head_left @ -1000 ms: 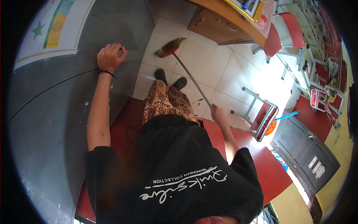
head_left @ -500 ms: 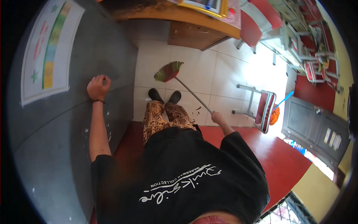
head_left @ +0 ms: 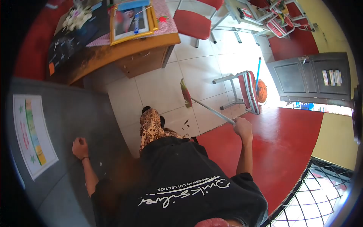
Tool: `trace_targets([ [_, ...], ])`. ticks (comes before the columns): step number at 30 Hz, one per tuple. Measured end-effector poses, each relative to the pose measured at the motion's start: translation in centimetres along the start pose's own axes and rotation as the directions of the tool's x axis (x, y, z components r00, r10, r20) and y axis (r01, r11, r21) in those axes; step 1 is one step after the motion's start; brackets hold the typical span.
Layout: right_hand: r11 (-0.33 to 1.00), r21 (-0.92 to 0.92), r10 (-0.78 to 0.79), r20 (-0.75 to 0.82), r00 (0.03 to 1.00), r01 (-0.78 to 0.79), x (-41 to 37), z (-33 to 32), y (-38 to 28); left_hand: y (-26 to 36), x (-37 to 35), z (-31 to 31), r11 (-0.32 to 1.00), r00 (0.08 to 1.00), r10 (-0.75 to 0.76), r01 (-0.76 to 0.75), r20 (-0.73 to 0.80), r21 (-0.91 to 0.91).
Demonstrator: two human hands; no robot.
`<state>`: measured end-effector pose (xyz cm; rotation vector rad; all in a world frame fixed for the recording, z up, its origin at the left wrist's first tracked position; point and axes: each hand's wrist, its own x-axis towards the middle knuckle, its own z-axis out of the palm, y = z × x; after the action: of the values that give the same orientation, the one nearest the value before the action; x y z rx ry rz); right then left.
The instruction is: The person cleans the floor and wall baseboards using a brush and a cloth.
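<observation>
My right hand [head_left: 242,128] is wrapped round the pale handle [head_left: 214,110] of a broom. Its red and green broom head [head_left: 185,93] is over the white tiles, tilted with its narrow side towards me. Small brown scraps [head_left: 185,128] lie on the floor between the broom and my legs. Over on the left, my left hand [head_left: 80,148] is curled into a loose fist with nothing showing in it. It is close to the grey panel [head_left: 90,113], near a printed paper sheet [head_left: 32,138].
A wooden desk [head_left: 151,51] with a gold picture frame [head_left: 113,32] and white flowers [head_left: 77,18] stands ahead. A red chair [head_left: 247,92] and an orange round object [head_left: 261,90] are at the right, before a grey door [head_left: 310,77]. Red floor [head_left: 272,140] lies beside me.
My view has turned to the right, and the desk shows more fully. The broom has swung round, its head now edge-on and nearer the red chair. My left hand stays curled.
</observation>
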<state>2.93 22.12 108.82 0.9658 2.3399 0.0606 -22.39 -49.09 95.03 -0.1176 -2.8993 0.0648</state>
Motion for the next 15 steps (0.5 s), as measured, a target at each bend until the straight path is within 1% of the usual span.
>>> trace_targets([
  [1, 1.0, 0.014, -0.009, -0.018, 1.0, 0.01, 0.7, -0.3, 0.4, 0.3, 0.1, -0.1, 0.999, 0.999, -0.032, 0.032, 0.034, 0.015],
  [3, 1.0, 0.011, 0.013, -0.049, 0.999, -0.013, 2.5, -1.2, 0.6, 0.7, 0.4, -0.4, 0.998, 0.998, -0.002, -0.002, 0.065, 0.065],
  [5, 0.999, 0.011, 0.035, -0.071, 0.997, -0.034, 4.8, -1.9, 1.1, 0.6, 0.7, -0.8, 0.996, 0.987, -0.021, 0.006, 0.162, 0.094],
  [7, 0.995, 0.006, 0.095, -0.082, 0.992, -0.095, 8.2, -2.6, 2.0, 0.8, 1.1, -0.9, 0.978, 0.949, -0.068, 0.002, 0.309, 0.21],
  [8, 0.995, 0.017, 0.101, -0.086, 0.991, -0.1, 9.9, -3.3, 2.3, 1.0, 1.3, -0.8, 0.955, 0.903, -0.132, 0.006, 0.41, 0.296],
  [9, 0.992, 0.041, 0.12, -0.088, 0.989, -0.117, 11.6, -4.0, 2.4, 1.4, 1.9, -0.7, 0.925, 0.844, -0.203, -0.002, 0.497, 0.38],
  [11, 0.987, 0.072, 0.148, -0.097, 0.984, -0.142, 15.8, -5.6, 2.5, 3.3, 3.1, 1.7, 0.82, 0.675, -0.347, -0.119, 0.651, 0.56],
  [12, 0.986, 0.053, 0.161, -0.02, 0.987, -0.16, 18.3, -6.1, 2.9, 2.6, 2.9, 5.5, 0.864, 0.498, -0.314, -0.202, 0.808, 0.461],
  [13, 0.983, 0.031, 0.178, 0.061, 0.982, -0.18, 20.5, -6.8, 3.2, 2.4, 3.7, 10.3, 0.901, 0.29, -0.263, -0.267, 0.92, 0.341],
  [14, 0.981, 0.026, 0.191, 0.053, 0.98, -0.193, 22.9, -8.0, 3.3, 6.1, 5.4, 14.4, 0.906, 0.29, -0.247, -0.269, 0.925, 0.327],
  [15, 0.985, 0.021, 0.168, 0.111, 0.98, -0.171, 25.1, -9.2, 3.1, 10.1, 6.5, 18.4, 0.922, 0.237, -0.03, -0.368, 0.971, 0.118],
])
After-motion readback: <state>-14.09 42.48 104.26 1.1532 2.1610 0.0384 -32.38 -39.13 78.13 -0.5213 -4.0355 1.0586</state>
